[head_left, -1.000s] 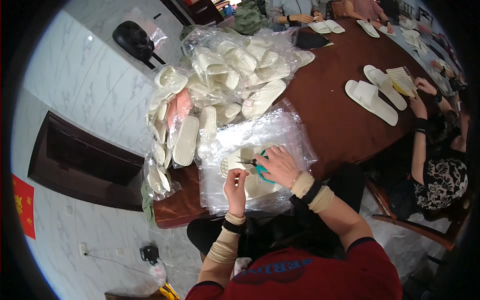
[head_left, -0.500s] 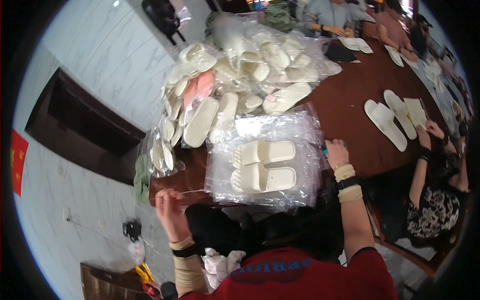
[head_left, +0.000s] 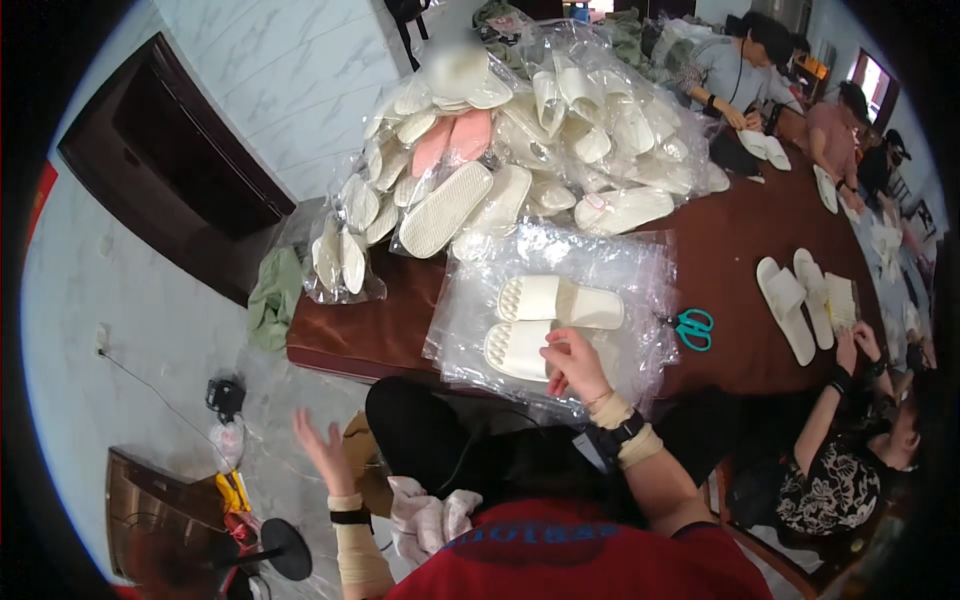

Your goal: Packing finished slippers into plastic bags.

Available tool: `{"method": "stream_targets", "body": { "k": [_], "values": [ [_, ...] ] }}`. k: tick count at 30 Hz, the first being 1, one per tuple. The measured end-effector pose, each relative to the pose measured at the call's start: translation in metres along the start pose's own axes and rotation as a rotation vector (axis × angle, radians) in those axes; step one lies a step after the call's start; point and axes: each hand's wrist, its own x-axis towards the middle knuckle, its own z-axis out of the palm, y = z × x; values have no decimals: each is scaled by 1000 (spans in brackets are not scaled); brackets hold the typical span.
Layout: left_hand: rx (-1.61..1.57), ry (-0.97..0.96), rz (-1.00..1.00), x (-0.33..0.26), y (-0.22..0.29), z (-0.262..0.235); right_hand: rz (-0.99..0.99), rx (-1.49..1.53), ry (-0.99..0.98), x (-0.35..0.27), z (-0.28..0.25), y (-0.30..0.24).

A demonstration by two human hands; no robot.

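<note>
Cream foam slippers (head_left: pixel 555 322) lie as a pair on a stack of clear bags (head_left: pixel 610 270) at the near edge of the desk (head_left: pixel 740 250). My right hand (head_left: pixel 572 362) rests on the nearer slipper, its grip pinching the strap edge. They look light, springy and not fragile; the strap seems the best hold, since the film beneath looks slippery. My left hand (head_left: pixel 322 452) hangs off the desk, grip spread, holding nothing. Teal scissors (head_left: pixel 692 327) lie just right; bagged slippers (head_left: pixel 520 140) heap up far behind.

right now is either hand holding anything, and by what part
The right hand pinches the near cream slipper at its strap end, on the clear bags. The left hand is open off the table, holding nothing.
</note>
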Motion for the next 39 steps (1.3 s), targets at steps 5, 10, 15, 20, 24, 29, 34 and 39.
{"method": "stream_targets", "body": {
  "k": [5,10,15,20,24,29,34,39],
  "values": [
    [-267,-437,572,51,155,80,14,-37,-10,-9,5,-19],
    [-150,-485,585,46,170,201,-21,-272,-84,-43,-21,-72],
    [-96,-511,477,22,159,237,-301,-1267,-117,-25,-81,-109],
    [-78,-525,450,18,158,248,-414,-1712,-505,24,-89,-131],
    [-52,-530,457,19,153,249,-703,-1717,-693,81,-54,-113],
    [-100,-548,410,24,155,250,-796,-1387,-552,122,-27,-72],
    [-86,-559,423,26,158,249,-729,-1296,-279,107,-78,-97],
    [-93,-546,419,28,157,250,-772,-1537,112,76,-175,-158]
  ]
}}
